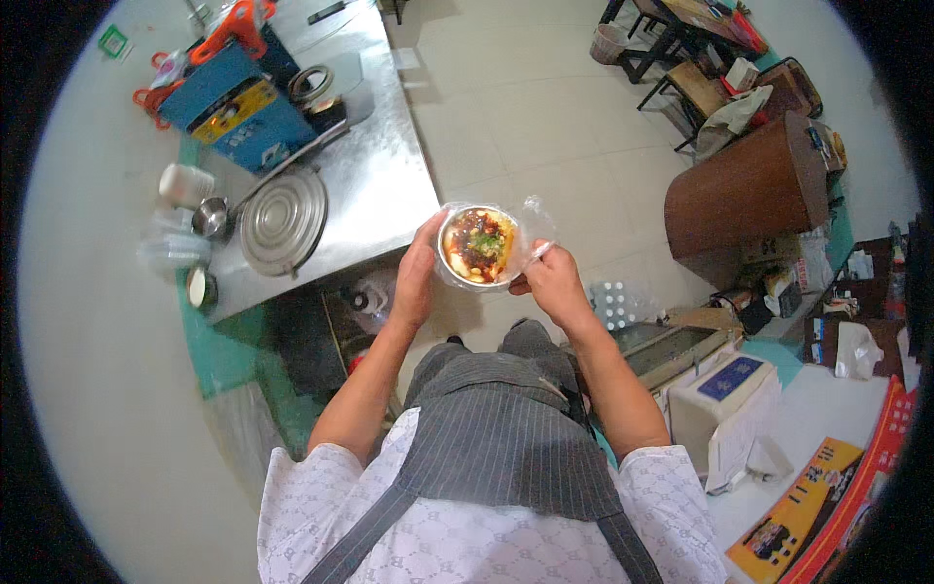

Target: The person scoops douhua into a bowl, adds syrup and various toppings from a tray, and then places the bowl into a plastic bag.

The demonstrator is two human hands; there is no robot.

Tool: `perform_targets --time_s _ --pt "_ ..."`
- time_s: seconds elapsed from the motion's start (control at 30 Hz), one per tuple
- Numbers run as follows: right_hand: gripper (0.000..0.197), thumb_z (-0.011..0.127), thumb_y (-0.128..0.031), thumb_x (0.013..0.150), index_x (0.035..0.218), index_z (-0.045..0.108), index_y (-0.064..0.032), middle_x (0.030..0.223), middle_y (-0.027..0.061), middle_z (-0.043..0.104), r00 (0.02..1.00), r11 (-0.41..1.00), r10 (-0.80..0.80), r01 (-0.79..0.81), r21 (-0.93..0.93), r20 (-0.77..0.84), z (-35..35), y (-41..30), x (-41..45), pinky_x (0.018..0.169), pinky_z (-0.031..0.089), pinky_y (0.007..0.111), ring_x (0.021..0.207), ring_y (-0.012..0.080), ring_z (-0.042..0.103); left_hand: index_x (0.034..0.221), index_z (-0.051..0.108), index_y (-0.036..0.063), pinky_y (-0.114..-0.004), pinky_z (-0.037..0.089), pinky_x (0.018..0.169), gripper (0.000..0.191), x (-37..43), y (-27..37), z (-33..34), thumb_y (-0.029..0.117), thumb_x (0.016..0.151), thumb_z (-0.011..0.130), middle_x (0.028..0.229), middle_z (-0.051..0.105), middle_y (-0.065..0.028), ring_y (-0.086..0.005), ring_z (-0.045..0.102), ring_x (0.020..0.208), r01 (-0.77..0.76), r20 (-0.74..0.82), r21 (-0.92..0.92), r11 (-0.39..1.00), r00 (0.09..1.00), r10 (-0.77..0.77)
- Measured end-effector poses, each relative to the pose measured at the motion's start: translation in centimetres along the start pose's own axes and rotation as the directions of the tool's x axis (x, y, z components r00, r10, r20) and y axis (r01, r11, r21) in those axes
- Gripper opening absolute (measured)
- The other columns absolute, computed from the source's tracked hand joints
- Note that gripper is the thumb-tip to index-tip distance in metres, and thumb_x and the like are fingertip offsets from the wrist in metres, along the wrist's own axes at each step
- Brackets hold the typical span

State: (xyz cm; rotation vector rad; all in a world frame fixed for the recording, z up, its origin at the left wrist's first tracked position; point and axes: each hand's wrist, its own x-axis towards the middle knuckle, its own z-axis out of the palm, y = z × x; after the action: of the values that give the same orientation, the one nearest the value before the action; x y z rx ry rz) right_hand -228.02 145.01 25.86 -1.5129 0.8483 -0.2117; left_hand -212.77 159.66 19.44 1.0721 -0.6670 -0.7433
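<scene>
A round bowl of pale food (478,246) with dark red sauce and chopped green herbs on top is held up in front of me, over the floor just beyond the steel counter's corner. Clear plastic film or a thin bag (538,219) wraps the bowl and bunches at its right. My left hand (418,274) supports the bowl's left side, fingers partly hidden behind it. At the right, my right hand (547,277) pinches the gathered plastic close to the rim.
On the steel counter (379,182) at left are a round metal lid (283,221), a blue box (248,109), a small metal bowl (211,217) and a tape roll (311,84). A brown cabinet (744,197) and a wooden stool (689,87) stand at right.
</scene>
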Motion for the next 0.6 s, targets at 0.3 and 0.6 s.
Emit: perform_targets --time_s 0.3,0.6 --pt "0.015 0.05 -0.008 0.084 0.079 0.057 0.0049 0.064 0.0094 0.061 0.995 0.998 -0.042 0.046 -0.037 0.092 -12.4 -5.4 19.4 0.053 0.05 0.029 0.057 0.0145 0.061 0.13 0.055 -0.0009 -0.042 0.033 0.108 0.065 20.9 2.5 4.6 0.05 0.09 0.053 0.137 0.049 -0.0211 -0.032 0.045 0.13 -0.409 0.055 0.43 0.805 0.902 0.428" --pt "0.019 0.049 -0.011 0.09 0.087 0.06 0.0041 0.075 0.0096 0.065 0.953 0.986 -0.045 0.091 -0.14 0.301 -18.6 -12.2 41.6 0.059 0.055 0.028 0.065 0.0151 0.064 0.129 0.052 -0.0019 -0.036 0.036 0.105 0.047 39.3 2.7 3.7 0.022 0.089 0.058 0.133 0.052 -0.0156 -0.0247 0.048 0.124 -0.182 -0.367 0.396 0.9 0.867 0.337"
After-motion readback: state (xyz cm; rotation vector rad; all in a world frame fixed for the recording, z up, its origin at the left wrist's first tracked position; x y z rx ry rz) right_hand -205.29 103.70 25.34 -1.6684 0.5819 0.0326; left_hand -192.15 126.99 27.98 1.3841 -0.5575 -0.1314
